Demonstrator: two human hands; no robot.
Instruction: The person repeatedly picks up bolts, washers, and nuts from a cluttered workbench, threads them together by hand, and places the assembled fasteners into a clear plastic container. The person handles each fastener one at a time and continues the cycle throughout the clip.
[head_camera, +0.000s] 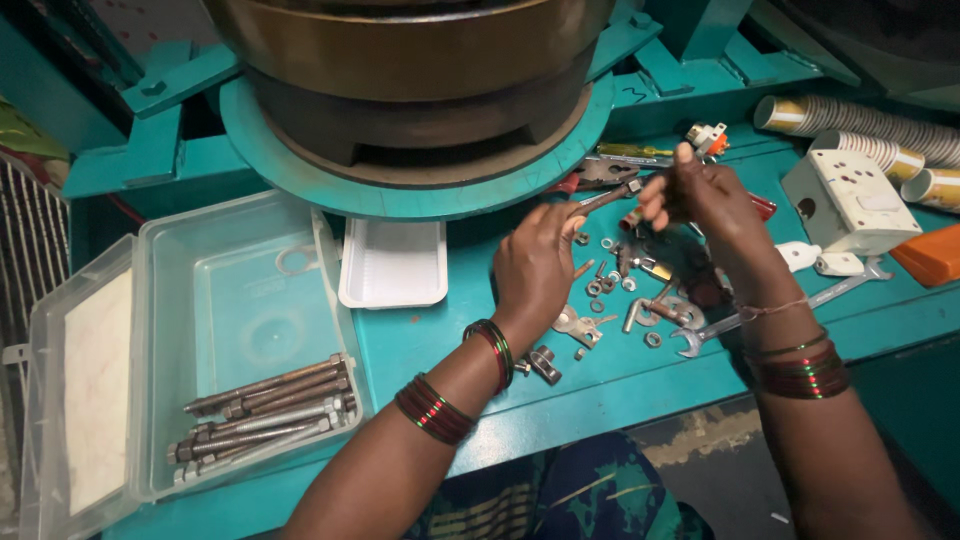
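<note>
Your left hand (535, 265) pinches a long bolt (608, 197) above the table (420, 340); your right hand (700, 195) closes on its far end. Keep both steady, turning squarely over the loose washers (605, 285).

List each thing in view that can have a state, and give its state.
Left hand: closed on a long bolt.
Right hand: pinching the bolt's end.
Clear plastic box: open, long bolts lying inside.
White tray: empty.
Paper cups: stacked, lying sideways.
Spanner: lying flat on the bench.
</note>
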